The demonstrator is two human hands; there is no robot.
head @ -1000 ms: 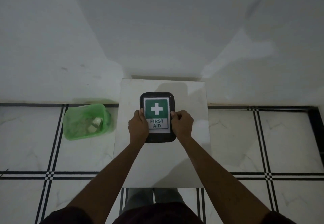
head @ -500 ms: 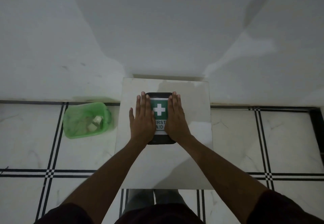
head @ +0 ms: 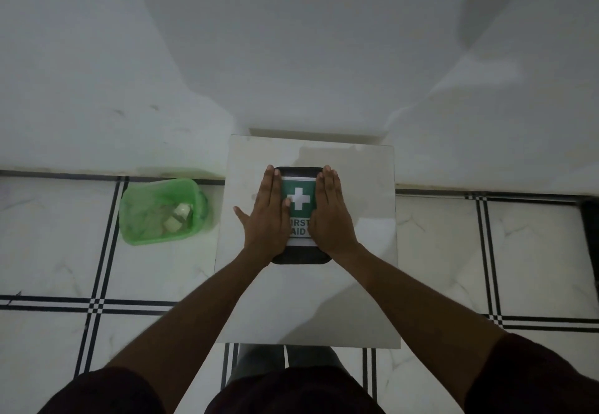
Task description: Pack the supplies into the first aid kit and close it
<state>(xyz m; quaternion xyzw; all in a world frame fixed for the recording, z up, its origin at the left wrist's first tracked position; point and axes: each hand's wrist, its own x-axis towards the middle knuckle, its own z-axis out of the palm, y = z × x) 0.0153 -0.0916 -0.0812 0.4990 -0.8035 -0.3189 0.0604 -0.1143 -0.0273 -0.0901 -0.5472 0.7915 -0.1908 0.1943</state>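
Observation:
The first aid kit (head: 299, 201) is a black case with a green and white "FIRST AID" label, lying shut and flat on a small white table (head: 308, 300). My left hand (head: 265, 215) rests palm down on the left half of its lid, fingers straight and pointing away from me. In the same way my right hand (head: 330, 215) lies flat on the right half. Both hands cover the label's sides, and neither holds anything. No loose supplies show on the table.
A green plastic basket (head: 162, 183) stands on the tiled floor left of the table, with a few small white items (head: 181, 211) inside. A white wall rises right behind the table. My legs are under its near edge.
One second ago both hands gripped the kit's lower sides with curled fingers. They have since spread flat on top of the lid, and the kit has not shifted.

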